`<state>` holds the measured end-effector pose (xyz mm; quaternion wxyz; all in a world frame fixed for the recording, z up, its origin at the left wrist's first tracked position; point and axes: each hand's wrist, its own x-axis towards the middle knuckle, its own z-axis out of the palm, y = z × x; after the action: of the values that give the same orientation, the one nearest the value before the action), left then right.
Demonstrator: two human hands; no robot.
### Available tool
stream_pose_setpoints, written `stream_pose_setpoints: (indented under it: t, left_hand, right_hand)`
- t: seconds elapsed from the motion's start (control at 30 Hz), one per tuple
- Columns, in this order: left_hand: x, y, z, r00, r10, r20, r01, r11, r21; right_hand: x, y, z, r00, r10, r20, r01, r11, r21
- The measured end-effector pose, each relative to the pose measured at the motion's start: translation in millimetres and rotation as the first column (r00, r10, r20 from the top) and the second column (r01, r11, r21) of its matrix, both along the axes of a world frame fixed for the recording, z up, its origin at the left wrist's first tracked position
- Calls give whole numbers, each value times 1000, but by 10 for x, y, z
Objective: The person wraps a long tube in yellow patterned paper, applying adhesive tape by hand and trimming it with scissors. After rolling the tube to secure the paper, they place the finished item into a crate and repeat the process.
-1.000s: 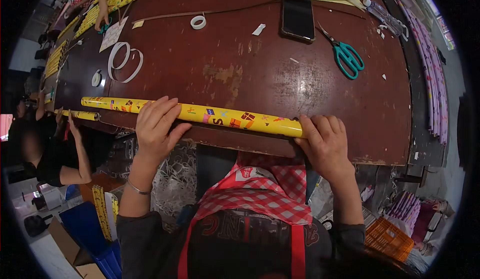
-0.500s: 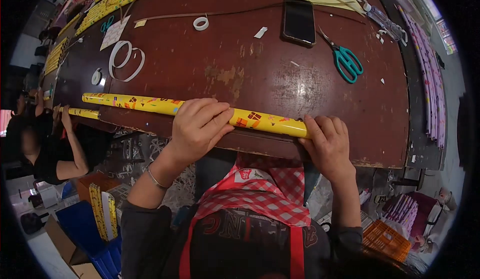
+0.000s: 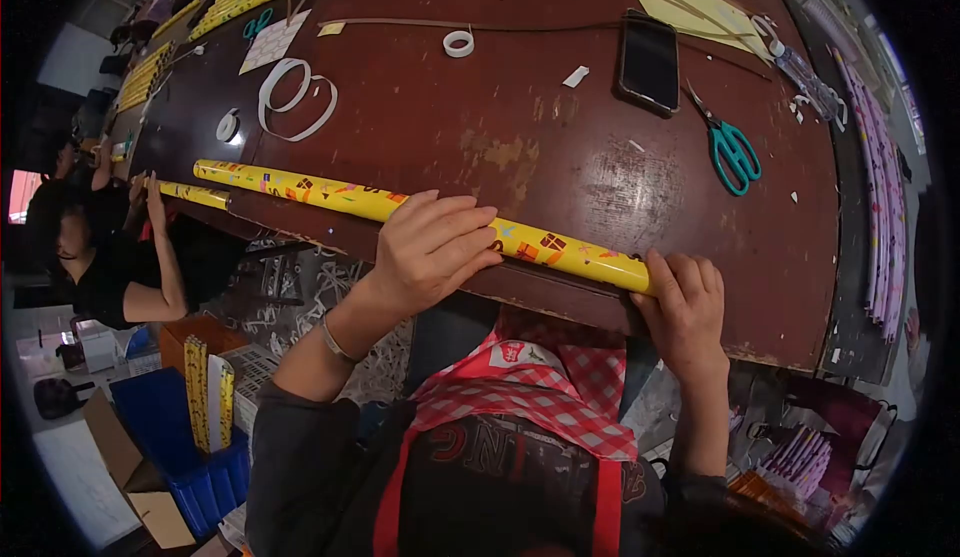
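A long yellow patterned paper roll (image 3: 340, 196) lies along the near edge of the dark red table (image 3: 400, 107). My left hand (image 3: 435, 249) wraps over the middle of the roll, its fingers pressed together on top. At the roll's right end is my right hand (image 3: 682, 302), fingers closed around the tip, which they hide. The teal-handled scissors (image 3: 733, 152) lie beyond my right hand, partly spread, beside a black phone (image 3: 648, 63).
White tape rolls (image 3: 458, 44), a loose white strip loop (image 3: 290, 102) and a water bottle (image 3: 805, 79) are on the table. Purple rolls (image 3: 880, 197) lie at the right. A co-worker (image 3: 110, 257) handles another yellow roll at the left. Blue bins (image 3: 200, 477) stand below.
The whole view has shifted, so the table items appear further right. Both hands keep their hold on the yellow roll, with little change against it.
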<state>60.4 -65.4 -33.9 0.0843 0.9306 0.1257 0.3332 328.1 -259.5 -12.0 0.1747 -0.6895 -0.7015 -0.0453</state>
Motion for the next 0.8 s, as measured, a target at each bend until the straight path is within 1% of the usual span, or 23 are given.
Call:
stream_pose_setpoints:
  t: [0.07, 0.17, 0.23, 0.33, 0.47, 0.57, 0.6, 0.67, 0.8]
  left_hand:
    - [-36, 8, -10, 1000, 5, -9, -5, 1000, 3]
    - [-163, 46, 0, 999, 40, -35, -38, 998, 52]
    - [-258, 75, 19, 991, 108, -77, -103, 993, 61]
    - [-370, 117, 30, 985, 147, -89, -138, 985, 99]
    - [-537, 212, 41, 975, 198, -99, -188, 977, 101]
    - [-712, 290, 56, 952, 283, -120, -263, 952, 155]
    - [-775, 316, 53, 951, 286, -118, -267, 951, 155]
    - [-881, 366, 47, 922, 363, -130, -333, 920, 206]
    - [-916, 393, 76, 924, 354, -143, -321, 924, 209]
  right_hand:
    - [16, 0, -7, 1000, 6, 2, -6, 1000, 4]
    - [34, 1, -24, 1000, 17, 21, -17, 1000, 8]
    - [30, 5, -13, 1000, 5, 29, -5, 1000, -3]
    - [22, -2, 4, 999, -4, 34, 5, 1000, -30]
    - [44, -11, -18, 999, 14, 29, -14, 1000, -2]
    - [45, -22, -14, 999, 3, 40, -2, 1000, -21]
    - [44, -20, -6, 999, 4, 42, -3, 1000, -20]
    - [41, -15, -3, 999, 7, 46, -6, 1000, -16]
    - [46, -19, -17, 999, 20, 38, -20, 1000, -4]
